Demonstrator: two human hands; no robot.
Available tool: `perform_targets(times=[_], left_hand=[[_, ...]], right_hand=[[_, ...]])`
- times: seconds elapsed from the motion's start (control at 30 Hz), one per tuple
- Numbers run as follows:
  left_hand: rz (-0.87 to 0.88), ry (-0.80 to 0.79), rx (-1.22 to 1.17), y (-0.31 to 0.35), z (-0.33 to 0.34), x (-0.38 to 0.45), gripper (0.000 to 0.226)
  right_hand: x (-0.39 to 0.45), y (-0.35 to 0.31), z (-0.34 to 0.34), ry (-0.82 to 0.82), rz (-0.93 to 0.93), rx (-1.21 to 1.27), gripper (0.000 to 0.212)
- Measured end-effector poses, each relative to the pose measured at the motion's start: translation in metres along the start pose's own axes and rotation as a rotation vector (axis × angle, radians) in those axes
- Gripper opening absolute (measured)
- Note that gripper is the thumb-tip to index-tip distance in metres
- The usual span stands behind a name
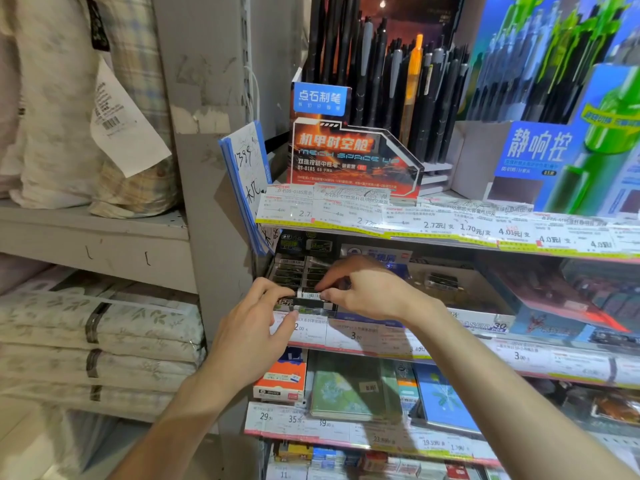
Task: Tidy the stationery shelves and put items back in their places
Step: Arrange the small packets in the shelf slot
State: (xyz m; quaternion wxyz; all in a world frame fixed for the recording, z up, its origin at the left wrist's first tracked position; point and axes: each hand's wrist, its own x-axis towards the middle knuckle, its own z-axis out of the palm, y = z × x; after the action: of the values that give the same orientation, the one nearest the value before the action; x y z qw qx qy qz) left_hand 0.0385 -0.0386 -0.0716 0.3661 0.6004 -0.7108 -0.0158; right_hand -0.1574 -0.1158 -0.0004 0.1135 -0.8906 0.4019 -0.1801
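Now, step in hand: we are seating a small barcoded pack into the front row of a dark display tray on the middle stationery shelf.
Left grip: our left hand has its fingertips curled onto the pack's left end, with the thumb low against the tray's front edge.
Right grip: our right hand pinches the pack's right end from above, fingers bent.
Pack position: it lies level across the tray's front, just behind the price labels; whether it is fully seated we cannot tell.
Method: we judge it best to keep both ends level and press down evenly, so the pack aligns with the rows behind.
Risk: we could tip the neighbouring packs by pushing rearward.
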Motion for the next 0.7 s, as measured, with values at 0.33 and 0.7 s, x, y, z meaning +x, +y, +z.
perform_targets(times=[0.33, 0.7], left_hand=[[0.052, 0.026, 0.005, 0.001, 0.002, -0.001, 0.036], [0.061, 0.055, 0.001, 0.000, 0.005, -0.001, 0.034]], right_hand=[[-0.007, 0.005, -0.004, -0.047, 0.027, 0.088, 0.017], [-0.005, 0.044, -0.027, 0.096, 0.299, -0.083, 0.025]])
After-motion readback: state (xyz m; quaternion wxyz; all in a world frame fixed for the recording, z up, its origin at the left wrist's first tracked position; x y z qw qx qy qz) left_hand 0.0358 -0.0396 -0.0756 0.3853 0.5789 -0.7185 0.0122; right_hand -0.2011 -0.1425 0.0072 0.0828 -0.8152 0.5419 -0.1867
